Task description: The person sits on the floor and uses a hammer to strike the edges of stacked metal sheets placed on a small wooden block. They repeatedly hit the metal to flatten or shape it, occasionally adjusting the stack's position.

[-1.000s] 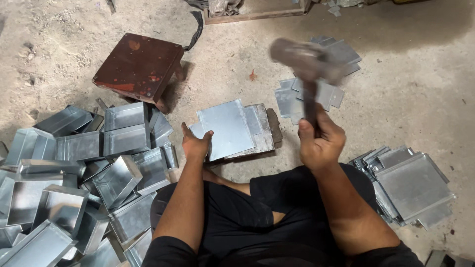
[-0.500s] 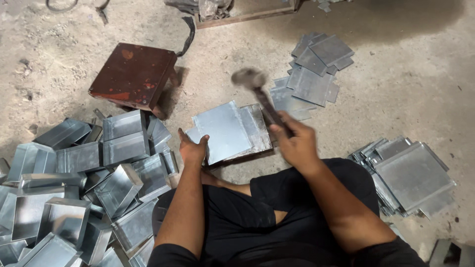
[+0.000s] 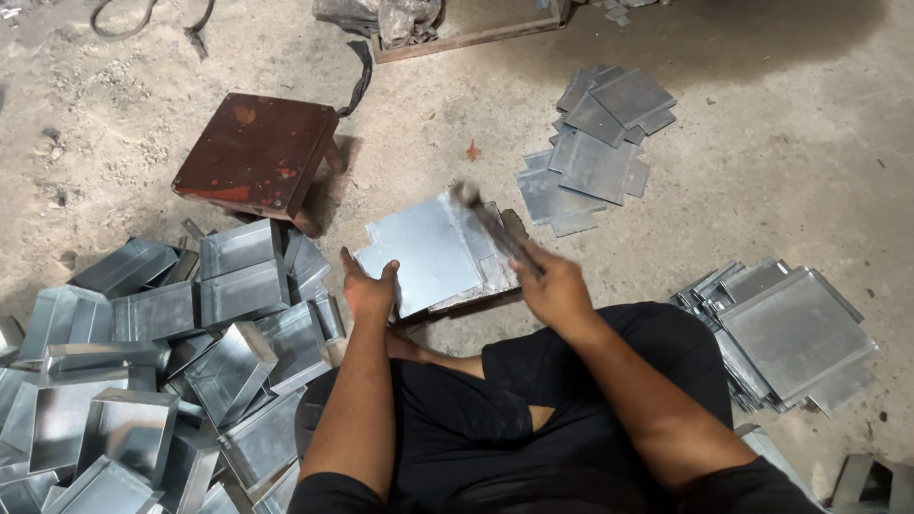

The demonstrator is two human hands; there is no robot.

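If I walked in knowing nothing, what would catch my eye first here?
Probably the hammer in the right hand, blurred with motion over a flat metal sheet that the left hand steadies at its near edge. Next, the big heap of shiny folded metal trays at the left. Stacks of flat metal sheets lie at the right, and a dark red stool stands beyond.

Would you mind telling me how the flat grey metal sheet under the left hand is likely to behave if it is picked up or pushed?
The flat grey metal sheet looks thin, so probably light and slightly springy rather than floppy. Its smooth, shiny face may slide easily; the left hand steadies one edge. Cut edges are likely sharp.
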